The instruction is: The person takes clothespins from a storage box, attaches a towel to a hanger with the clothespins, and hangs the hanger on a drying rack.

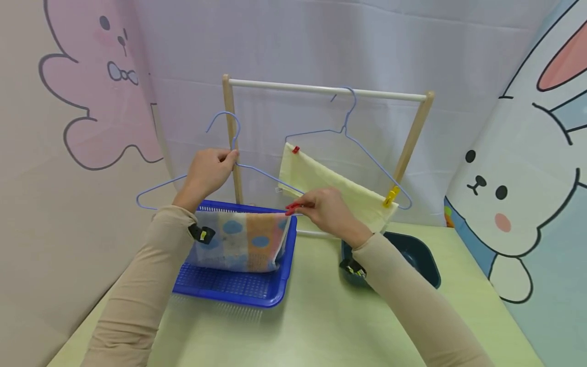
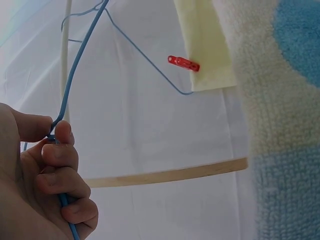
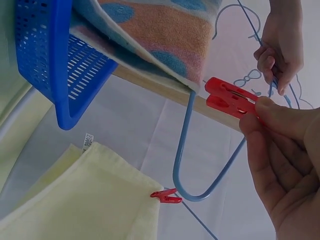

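My left hand grips a blue wire clothes hanger just below its hook, fingers curled round the wire in the left wrist view. Over the hanger's lower bar hangs a patterned towel in grey, orange and pink with blue spots. Between thumb and fingers, my right hand pinches a red clothespin beside the towel's upper right corner. In the right wrist view its tip is close to that corner; whether it touches the cloth I cannot tell.
Beneath the towel stands a blue perforated basket. Behind, a wood-and-white rack carries another blue hanger with a pale yellow cloth, held by a red clothespin and a yellow clothespin. A dark green basin sits at right.
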Tool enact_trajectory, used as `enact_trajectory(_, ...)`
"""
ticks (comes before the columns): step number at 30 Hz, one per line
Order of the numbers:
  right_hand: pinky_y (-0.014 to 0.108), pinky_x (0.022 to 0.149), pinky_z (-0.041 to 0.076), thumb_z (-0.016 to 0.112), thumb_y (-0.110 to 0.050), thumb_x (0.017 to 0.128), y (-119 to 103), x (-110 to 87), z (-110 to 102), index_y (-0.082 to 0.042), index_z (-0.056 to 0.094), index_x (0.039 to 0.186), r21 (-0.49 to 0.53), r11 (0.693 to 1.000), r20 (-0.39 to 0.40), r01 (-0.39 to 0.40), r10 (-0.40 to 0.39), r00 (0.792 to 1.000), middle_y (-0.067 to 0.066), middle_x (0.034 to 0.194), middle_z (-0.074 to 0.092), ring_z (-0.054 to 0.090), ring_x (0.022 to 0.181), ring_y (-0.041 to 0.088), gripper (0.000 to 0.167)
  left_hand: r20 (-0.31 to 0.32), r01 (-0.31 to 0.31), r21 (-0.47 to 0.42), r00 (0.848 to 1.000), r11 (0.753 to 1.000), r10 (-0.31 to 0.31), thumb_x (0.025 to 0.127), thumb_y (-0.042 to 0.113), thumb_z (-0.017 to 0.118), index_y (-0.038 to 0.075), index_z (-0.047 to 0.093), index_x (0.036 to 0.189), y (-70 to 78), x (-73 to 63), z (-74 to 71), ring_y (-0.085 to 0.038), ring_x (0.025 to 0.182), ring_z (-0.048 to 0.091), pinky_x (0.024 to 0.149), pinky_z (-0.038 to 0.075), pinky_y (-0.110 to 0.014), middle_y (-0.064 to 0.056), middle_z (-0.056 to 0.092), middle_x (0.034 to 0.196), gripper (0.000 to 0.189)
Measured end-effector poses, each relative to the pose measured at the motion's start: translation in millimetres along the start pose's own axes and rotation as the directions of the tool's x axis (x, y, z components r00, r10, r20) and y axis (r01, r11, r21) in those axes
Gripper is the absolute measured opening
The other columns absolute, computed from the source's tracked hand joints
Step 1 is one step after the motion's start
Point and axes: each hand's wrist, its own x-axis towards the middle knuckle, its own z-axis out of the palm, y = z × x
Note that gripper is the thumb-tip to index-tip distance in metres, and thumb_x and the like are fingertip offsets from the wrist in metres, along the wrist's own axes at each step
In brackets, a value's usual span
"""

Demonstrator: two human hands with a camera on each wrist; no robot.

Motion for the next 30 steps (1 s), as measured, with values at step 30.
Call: enact_trajectory(30,0.02,0.062,0.048,0.074,-0.006,0.081,3.3,9.7,9.9,-0.008,0.077,0.086,-0.032,0.999,0.091,0.013,-0.01,0.996,-0.002,0.081,0.072,0.065,0.07,0.006,0.006,-0.004,-0.005,0.004,1.0,1.0,0.005,0.1,0.037,0.042,0.009,0.051,0.063,5.0,-1.1,-1.7,-0.024,0.061,0.043,0.057,0.034,-0.034,-0.008,0.062,0.077,0.047)
